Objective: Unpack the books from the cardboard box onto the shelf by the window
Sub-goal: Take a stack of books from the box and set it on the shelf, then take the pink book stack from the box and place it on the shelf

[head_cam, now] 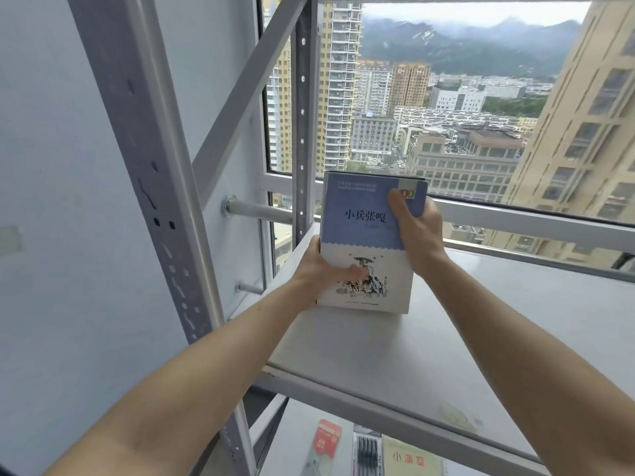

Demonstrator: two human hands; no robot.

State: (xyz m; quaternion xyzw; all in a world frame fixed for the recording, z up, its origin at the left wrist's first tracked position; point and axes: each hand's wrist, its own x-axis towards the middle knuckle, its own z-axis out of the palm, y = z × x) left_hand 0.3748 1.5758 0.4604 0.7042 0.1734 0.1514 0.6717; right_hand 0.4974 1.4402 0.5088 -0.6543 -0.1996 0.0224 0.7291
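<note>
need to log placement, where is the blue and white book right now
In the head view the blue and white book stands near the left end of the grey shelf by the window, gripped between the left hand and right hand.

Single head-worn wide-angle view, looking forward and slightly down from close range across a white metal shelf board (pixel 429 341) toward a large city-facing window (pixel 464 97).

A high-rise room with storage shelving by a window

A grey metal shelf (pixel 481 324) on perforated uprights (pixel 161 187) stands against a plain pale wall (pixel 51 166); the window (pixel 446 97) looks out over tower blocks, low rooftops and cloudy mountains, and stationery packs (pixel 367 451) lie on the lower shelf.
</note>
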